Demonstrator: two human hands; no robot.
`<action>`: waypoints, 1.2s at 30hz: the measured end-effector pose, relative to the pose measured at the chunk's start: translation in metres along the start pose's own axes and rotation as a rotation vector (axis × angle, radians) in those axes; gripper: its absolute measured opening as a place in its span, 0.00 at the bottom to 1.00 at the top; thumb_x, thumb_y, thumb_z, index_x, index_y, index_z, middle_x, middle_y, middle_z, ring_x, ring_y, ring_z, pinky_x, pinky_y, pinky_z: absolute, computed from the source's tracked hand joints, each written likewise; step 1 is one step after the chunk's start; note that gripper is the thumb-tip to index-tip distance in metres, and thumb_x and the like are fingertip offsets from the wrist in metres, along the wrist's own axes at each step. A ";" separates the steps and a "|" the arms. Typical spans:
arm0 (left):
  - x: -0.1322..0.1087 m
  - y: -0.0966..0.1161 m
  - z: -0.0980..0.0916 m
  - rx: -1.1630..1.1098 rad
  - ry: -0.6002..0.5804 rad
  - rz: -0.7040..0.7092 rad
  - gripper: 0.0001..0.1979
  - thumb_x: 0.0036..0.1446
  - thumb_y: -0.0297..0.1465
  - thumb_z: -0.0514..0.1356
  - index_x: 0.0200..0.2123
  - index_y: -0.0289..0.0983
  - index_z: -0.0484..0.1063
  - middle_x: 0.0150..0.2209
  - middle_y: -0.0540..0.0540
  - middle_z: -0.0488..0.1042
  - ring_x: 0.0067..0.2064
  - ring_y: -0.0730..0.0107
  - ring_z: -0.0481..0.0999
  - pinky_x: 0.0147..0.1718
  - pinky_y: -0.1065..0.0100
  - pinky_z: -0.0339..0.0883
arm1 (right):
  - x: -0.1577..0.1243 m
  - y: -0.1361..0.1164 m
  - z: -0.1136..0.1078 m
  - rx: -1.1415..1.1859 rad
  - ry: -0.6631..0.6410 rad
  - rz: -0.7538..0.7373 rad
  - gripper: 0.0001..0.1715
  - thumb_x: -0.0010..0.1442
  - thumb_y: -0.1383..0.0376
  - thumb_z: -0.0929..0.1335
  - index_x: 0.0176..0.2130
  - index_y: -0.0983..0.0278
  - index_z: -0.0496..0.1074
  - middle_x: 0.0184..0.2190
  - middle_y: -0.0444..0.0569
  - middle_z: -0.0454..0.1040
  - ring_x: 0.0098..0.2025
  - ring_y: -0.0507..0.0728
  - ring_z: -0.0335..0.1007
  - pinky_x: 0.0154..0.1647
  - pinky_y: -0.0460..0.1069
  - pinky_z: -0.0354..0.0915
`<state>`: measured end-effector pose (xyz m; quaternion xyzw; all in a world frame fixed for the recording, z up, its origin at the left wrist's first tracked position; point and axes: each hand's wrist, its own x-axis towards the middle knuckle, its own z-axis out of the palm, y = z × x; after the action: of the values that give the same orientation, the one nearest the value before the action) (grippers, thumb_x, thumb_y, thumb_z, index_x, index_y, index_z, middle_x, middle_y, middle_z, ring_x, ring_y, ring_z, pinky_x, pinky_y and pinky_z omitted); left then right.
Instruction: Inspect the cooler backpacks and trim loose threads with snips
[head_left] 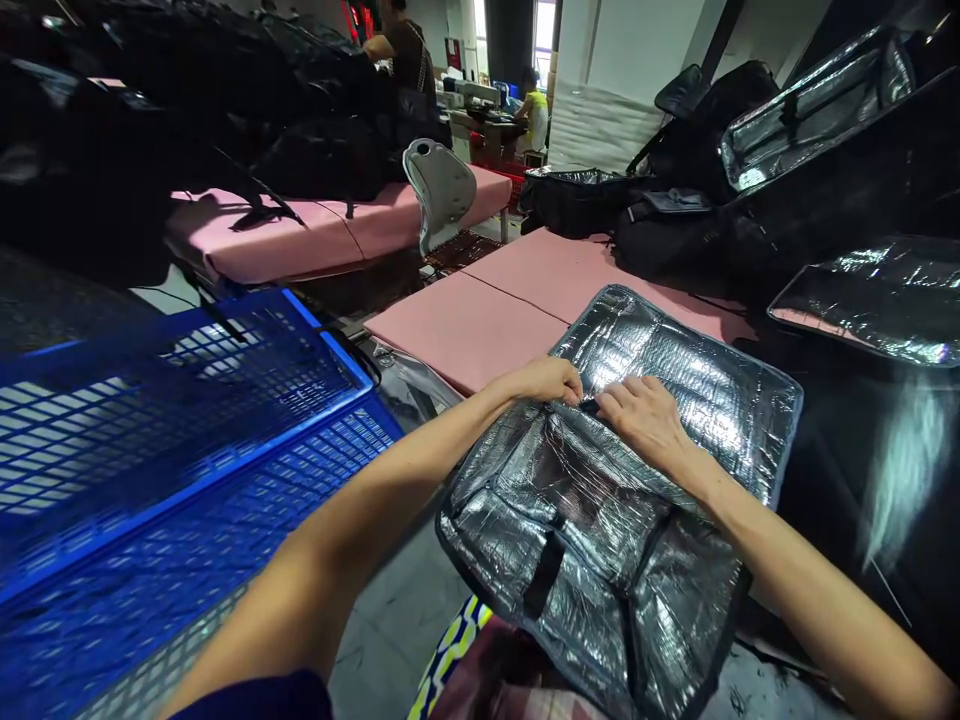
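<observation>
My arms [367,500] overhang the bag [626,490], left fingers [572,386] pinching its fold, right fingers [626,397] bent, hold unclear; uneven tugging could tear it.

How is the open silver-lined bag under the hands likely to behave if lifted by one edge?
The silver-lined bag will probably sag and fold, since its foil walls look creased and splayed. Its glossy lining may be somewhat slippery. The flap beyond the hands might keep its shape better, as it lies fairly flat, with a bound edge.
</observation>
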<state>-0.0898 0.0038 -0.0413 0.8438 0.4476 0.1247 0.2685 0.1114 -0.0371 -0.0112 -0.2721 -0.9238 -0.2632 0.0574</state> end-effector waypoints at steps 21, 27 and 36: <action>-0.066 0.012 0.074 0.257 0.835 0.174 0.08 0.58 0.30 0.54 0.36 0.39 0.74 0.36 0.45 0.74 0.42 0.67 0.69 0.42 0.61 0.61 | -0.062 -0.024 0.009 0.542 -0.015 0.234 0.10 0.62 0.62 0.61 0.39 0.64 0.67 0.34 0.49 0.71 0.35 0.56 0.66 0.32 0.48 0.58; -0.053 0.036 0.060 0.260 0.648 0.014 0.08 0.53 0.35 0.60 0.36 0.41 0.75 0.30 0.48 0.75 0.37 0.66 0.69 0.37 0.63 0.61 | -0.061 -0.024 0.009 0.531 0.001 0.232 0.08 0.62 0.64 0.61 0.38 0.64 0.67 0.33 0.50 0.70 0.35 0.56 0.65 0.32 0.48 0.58; -0.054 0.038 0.052 0.221 0.586 0.030 0.07 0.56 0.34 0.57 0.30 0.40 0.75 0.31 0.50 0.75 0.36 0.68 0.69 0.36 0.67 0.62 | -0.052 -0.010 0.013 0.851 -0.004 0.586 0.08 0.59 0.60 0.64 0.37 0.61 0.70 0.34 0.45 0.75 0.36 0.55 0.69 0.37 0.49 0.60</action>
<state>-0.0702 -0.0758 -0.0611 0.8024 0.5044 0.3173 0.0328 0.1502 -0.0620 -0.0400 -0.4724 -0.8342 0.1636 0.2326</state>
